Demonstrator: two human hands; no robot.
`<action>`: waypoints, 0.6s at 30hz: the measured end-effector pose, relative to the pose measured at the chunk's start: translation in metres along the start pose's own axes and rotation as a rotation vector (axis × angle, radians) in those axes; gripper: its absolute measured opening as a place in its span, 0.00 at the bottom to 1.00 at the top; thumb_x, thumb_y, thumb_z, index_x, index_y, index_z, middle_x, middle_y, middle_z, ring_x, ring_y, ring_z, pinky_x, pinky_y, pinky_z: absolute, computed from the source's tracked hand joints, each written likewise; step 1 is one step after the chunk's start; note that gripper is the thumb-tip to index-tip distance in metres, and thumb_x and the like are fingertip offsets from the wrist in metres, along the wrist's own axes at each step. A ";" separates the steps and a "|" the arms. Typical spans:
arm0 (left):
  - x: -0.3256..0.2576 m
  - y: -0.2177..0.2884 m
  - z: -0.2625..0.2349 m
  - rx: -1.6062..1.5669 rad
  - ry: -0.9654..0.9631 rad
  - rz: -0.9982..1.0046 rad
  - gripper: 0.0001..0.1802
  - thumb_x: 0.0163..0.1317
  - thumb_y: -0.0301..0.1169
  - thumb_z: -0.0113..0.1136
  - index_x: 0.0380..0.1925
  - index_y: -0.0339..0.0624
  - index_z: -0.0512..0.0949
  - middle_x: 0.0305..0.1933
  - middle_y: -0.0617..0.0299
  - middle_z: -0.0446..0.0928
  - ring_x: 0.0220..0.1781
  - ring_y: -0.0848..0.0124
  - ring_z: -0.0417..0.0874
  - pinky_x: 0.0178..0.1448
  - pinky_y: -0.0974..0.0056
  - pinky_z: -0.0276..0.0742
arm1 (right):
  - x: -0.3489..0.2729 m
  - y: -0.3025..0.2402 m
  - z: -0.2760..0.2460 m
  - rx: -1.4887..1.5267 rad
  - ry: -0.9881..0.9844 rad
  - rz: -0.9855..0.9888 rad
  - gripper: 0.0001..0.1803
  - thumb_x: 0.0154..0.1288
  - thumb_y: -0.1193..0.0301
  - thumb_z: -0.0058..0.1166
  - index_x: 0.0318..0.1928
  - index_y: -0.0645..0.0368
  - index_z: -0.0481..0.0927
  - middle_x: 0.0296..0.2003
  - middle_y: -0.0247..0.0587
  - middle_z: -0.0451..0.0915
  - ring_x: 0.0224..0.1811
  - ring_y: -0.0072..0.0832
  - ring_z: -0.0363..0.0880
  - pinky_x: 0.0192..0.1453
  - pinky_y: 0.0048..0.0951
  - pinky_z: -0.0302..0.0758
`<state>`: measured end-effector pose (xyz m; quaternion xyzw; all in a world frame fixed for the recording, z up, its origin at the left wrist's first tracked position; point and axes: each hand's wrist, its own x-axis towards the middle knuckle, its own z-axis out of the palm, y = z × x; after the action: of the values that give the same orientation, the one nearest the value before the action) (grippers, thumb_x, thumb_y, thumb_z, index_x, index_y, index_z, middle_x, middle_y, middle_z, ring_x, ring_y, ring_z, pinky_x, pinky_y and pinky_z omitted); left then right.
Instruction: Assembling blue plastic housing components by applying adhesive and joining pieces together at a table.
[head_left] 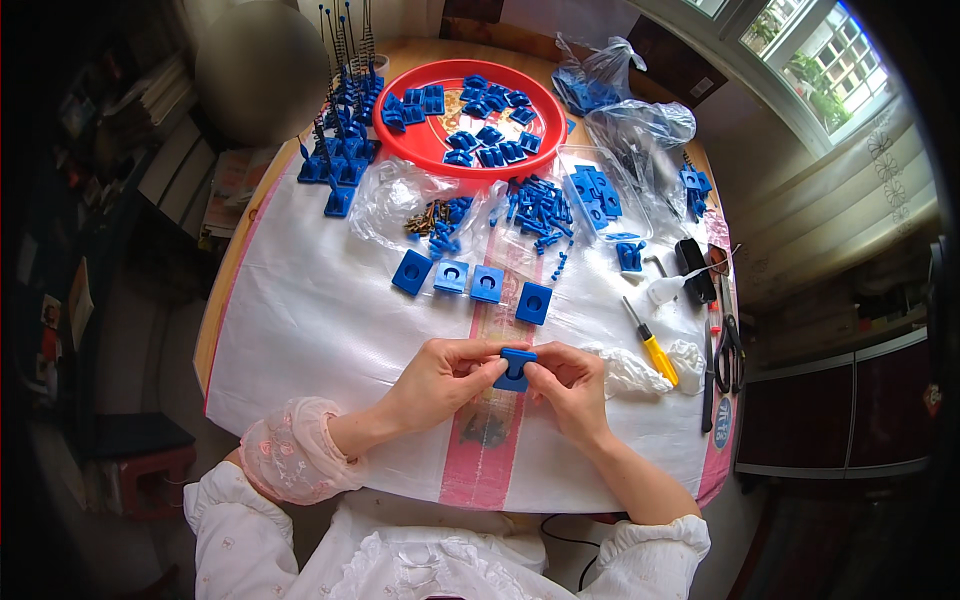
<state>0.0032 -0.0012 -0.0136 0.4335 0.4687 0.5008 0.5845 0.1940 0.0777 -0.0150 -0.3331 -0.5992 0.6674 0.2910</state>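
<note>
Over a round table spread with a white woven plastic sheet (320,330), our left hand (440,378) and right hand (570,385) meet on one small blue plastic block (515,368), pinched between thumbs and fingertips of both, just above the sheet's pink stripe near us. We judge this an assembly step in progress: the piece is being pressed or fitted together by hand. Just beyond it lie four square blue plastic plates with round holes (470,282) in a row. Farther off sits a red round plastic tray (400,140) heaped with blue parts, with clear plastic bags (400,200) of pins and screws between. To the right rest a yellow-handled screwdriver (652,345) and black scissors (730,355). We would say the next move calls for steady, even finger pressure and keeping the block square.
</note>
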 end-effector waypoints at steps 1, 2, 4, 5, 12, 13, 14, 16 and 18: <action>0.000 0.000 0.000 -0.003 0.005 0.000 0.17 0.70 0.27 0.53 0.57 0.41 0.78 0.24 0.72 0.75 0.25 0.86 0.71 0.27 0.77 0.69 | 0.000 0.000 0.000 -0.008 -0.002 0.003 0.08 0.64 0.77 0.58 0.42 0.67 0.83 0.32 0.33 0.83 0.32 0.13 0.77 0.32 0.16 0.72; 0.001 0.001 0.001 -0.006 0.009 0.001 0.17 0.70 0.27 0.53 0.57 0.41 0.79 0.25 0.72 0.75 0.25 0.86 0.72 0.27 0.77 0.69 | 0.000 0.000 0.000 0.001 0.000 0.004 0.07 0.64 0.78 0.59 0.42 0.67 0.83 0.31 0.33 0.83 0.31 0.13 0.77 0.32 0.16 0.72; 0.000 0.003 0.002 -0.031 0.007 -0.013 0.17 0.70 0.26 0.53 0.57 0.41 0.79 0.25 0.72 0.75 0.26 0.86 0.71 0.28 0.77 0.69 | 0.001 0.000 0.000 0.021 0.003 0.007 0.07 0.64 0.78 0.59 0.41 0.67 0.82 0.31 0.33 0.83 0.31 0.12 0.77 0.32 0.16 0.72; 0.000 0.005 0.003 -0.051 0.003 -0.027 0.17 0.70 0.26 0.53 0.57 0.40 0.79 0.25 0.73 0.75 0.26 0.87 0.71 0.29 0.77 0.69 | 0.001 0.000 0.001 0.023 0.007 0.001 0.06 0.64 0.78 0.59 0.41 0.66 0.82 0.31 0.33 0.83 0.32 0.12 0.77 0.32 0.17 0.73; -0.002 -0.001 0.001 0.058 -0.007 -0.007 0.17 0.69 0.24 0.54 0.57 0.40 0.79 0.24 0.78 0.69 0.27 0.89 0.65 0.31 0.79 0.65 | 0.000 -0.001 0.003 0.045 0.014 -0.026 0.04 0.62 0.80 0.60 0.38 0.66 0.82 0.32 0.34 0.83 0.34 0.14 0.78 0.37 0.17 0.75; -0.002 -0.001 0.001 0.067 -0.008 -0.005 0.18 0.69 0.24 0.54 0.57 0.41 0.79 0.24 0.78 0.69 0.26 0.89 0.64 0.31 0.79 0.65 | 0.000 -0.001 0.003 0.040 0.014 -0.026 0.04 0.62 0.80 0.60 0.38 0.67 0.82 0.32 0.34 0.83 0.34 0.14 0.79 0.38 0.17 0.75; -0.003 0.001 0.001 0.075 -0.009 -0.003 0.18 0.69 0.24 0.54 0.58 0.42 0.79 0.23 0.78 0.68 0.26 0.89 0.64 0.30 0.78 0.64 | 0.000 -0.001 0.003 0.049 0.010 -0.027 0.04 0.62 0.80 0.60 0.38 0.67 0.82 0.32 0.34 0.83 0.35 0.14 0.79 0.38 0.17 0.76; -0.003 0.003 0.001 0.106 -0.010 0.019 0.18 0.68 0.24 0.55 0.58 0.43 0.79 0.23 0.79 0.68 0.25 0.89 0.63 0.30 0.78 0.62 | 0.000 -0.002 0.003 0.066 0.002 -0.029 0.04 0.62 0.80 0.60 0.38 0.67 0.82 0.33 0.34 0.83 0.35 0.14 0.79 0.38 0.17 0.76; -0.003 0.003 0.001 0.152 -0.003 0.055 0.19 0.68 0.24 0.55 0.58 0.44 0.79 0.22 0.79 0.67 0.24 0.89 0.62 0.29 0.78 0.61 | 0.000 0.000 0.002 0.063 -0.003 -0.034 0.04 0.62 0.80 0.60 0.38 0.67 0.82 0.33 0.34 0.83 0.35 0.14 0.79 0.39 0.17 0.76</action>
<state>0.0039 -0.0038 -0.0100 0.4902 0.4925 0.4787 0.5367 0.1921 0.0765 -0.0149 -0.3124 -0.5841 0.6812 0.3117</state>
